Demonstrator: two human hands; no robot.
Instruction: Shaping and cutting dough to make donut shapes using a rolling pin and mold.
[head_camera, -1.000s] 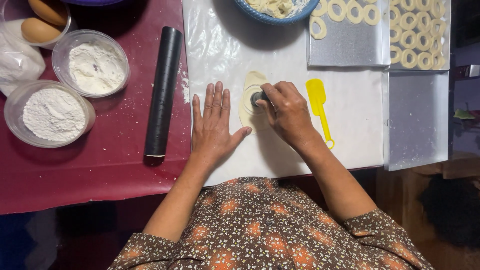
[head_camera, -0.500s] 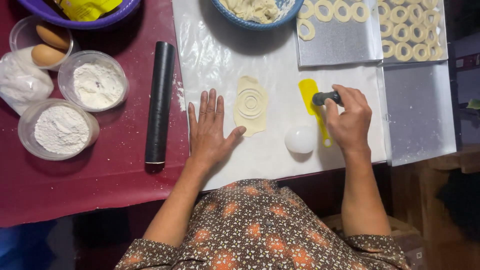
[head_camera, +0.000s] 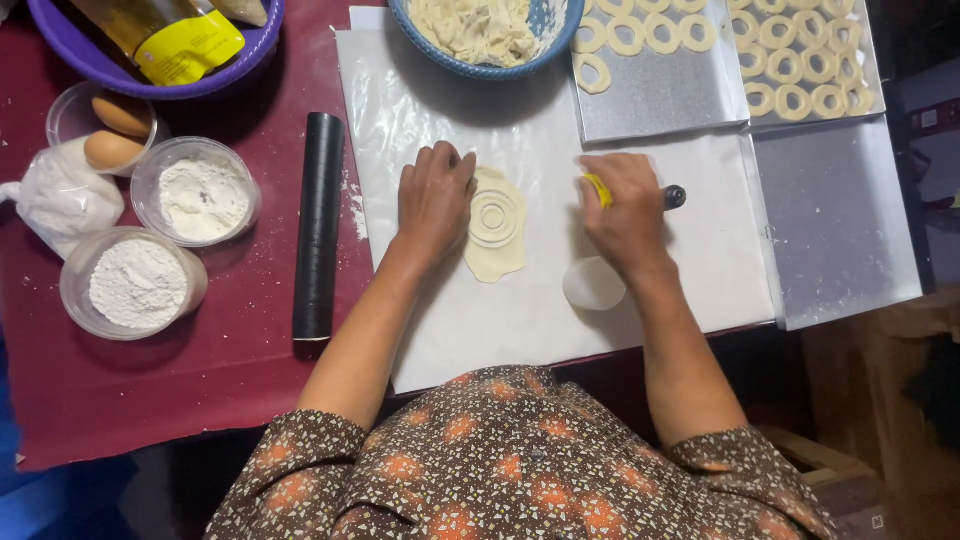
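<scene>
- The flat oval piece of pale dough (head_camera: 497, 228), marked with ring cuts, is seen at the frame centre on the white sheet (head_camera: 700, 270).
- The left hand (head_camera: 433, 198) is laid flat on its left edge, nothing gripped.
- The right hand (head_camera: 624, 213) is closed on a yellow plastic scraper (head_camera: 597, 188).

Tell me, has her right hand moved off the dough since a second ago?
Yes. The right hand has gone rightward off the ring-marked dough piece and now covers the yellow tool beside it.

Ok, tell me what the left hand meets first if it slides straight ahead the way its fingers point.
The left hand points up the sheet; bare white sheet first, then probably the blue bowl of dough scraps, though depth is unclear.
</scene>
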